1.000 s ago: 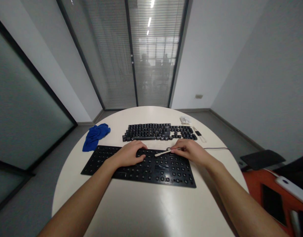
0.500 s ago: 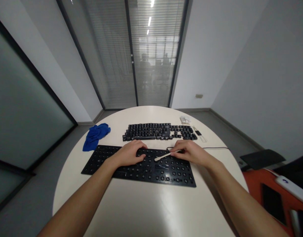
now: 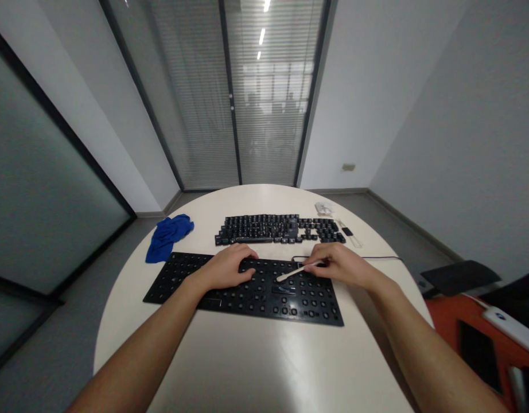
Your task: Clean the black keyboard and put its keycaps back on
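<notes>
A black keyboard base (image 3: 247, 304) without its keycaps lies slightly slanted on the table. My left hand (image 3: 228, 267) rests on its upper middle, thumb and fingers apart, fingertips close to the far edge. Pinched in my right hand (image 3: 333, 263) is a pale cotton swab (image 3: 294, 274), held over the right half of the base. Its thick tip points left and down at the rows of switches; whether it touches them I cannot tell. Behind the base, the removed keycaps (image 3: 260, 228) lie laid out in keyboard order.
A crumpled blue cloth (image 3: 170, 235) lies at the left of the round white table (image 3: 230, 361). A small clear packet (image 3: 323, 209) and a wire keycap puller (image 3: 347, 232) are at the back right. A thin cable (image 3: 382, 257) runs off the right edge.
My right hand and the cotton swab have shifted slightly to the right, drawing the tip along the base. My left hand stays in place on it.
</notes>
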A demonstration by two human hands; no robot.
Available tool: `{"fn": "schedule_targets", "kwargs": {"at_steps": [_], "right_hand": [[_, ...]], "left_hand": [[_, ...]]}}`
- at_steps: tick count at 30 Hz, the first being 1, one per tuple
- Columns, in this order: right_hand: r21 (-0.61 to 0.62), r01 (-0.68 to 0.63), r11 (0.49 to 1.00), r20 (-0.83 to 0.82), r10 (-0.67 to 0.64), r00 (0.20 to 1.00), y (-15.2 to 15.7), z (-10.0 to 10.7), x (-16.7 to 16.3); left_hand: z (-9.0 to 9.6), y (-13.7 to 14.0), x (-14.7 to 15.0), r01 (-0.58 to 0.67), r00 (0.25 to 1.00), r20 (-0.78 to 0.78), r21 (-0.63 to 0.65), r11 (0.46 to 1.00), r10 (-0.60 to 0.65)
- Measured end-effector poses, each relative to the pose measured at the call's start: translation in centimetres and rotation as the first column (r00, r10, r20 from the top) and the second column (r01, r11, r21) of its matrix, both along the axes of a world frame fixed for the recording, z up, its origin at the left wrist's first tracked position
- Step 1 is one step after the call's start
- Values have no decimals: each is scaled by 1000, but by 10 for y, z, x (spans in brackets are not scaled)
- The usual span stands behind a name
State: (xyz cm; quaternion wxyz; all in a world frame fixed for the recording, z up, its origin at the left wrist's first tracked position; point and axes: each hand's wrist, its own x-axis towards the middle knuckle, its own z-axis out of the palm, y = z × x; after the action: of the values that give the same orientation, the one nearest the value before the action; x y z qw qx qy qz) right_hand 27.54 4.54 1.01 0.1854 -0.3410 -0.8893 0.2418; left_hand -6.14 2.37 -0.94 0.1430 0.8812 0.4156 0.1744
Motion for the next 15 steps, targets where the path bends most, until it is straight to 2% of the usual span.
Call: {"fn": "schedule_targets", "kwargs": {"at_steps": [10,15], "right_hand": [[-54,-1,999,-22,0,1000,-2,2,5],[-127,-24,992,-34,19,999,-9,7,-3]], "left_hand": [[1,-1,0,-2,1000,11,-2,1000,2],[1,0,0,1,1000,-1,3,1000,-1]]}}
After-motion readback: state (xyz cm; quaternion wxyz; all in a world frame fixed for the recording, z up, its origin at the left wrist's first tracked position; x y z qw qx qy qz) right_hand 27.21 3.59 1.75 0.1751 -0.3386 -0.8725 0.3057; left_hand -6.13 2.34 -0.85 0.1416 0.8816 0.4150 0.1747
